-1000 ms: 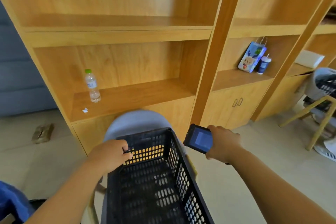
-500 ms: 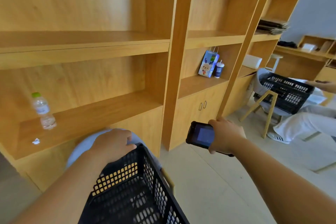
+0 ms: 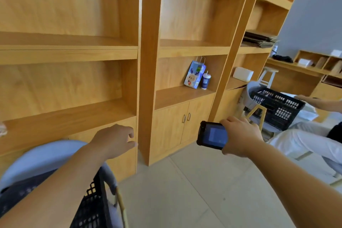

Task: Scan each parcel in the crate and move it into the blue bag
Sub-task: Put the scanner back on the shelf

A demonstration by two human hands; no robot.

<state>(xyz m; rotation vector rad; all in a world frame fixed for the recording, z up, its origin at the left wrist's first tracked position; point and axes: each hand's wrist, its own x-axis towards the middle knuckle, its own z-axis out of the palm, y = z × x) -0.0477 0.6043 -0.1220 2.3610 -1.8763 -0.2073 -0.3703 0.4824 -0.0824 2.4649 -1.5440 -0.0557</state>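
Black crate mostly being covered by the left forearm and cut by the bottom edge, its inside not showing. Pale chair beneath it being blurred and partly hidden. Scanner being gripped at one end by the right hand, screen text too blurred to read. Something whitish being clipped by the left edge, unidentifiable. Second person's leg and hand being cut by the right edge. Second crate contents too small to tell.
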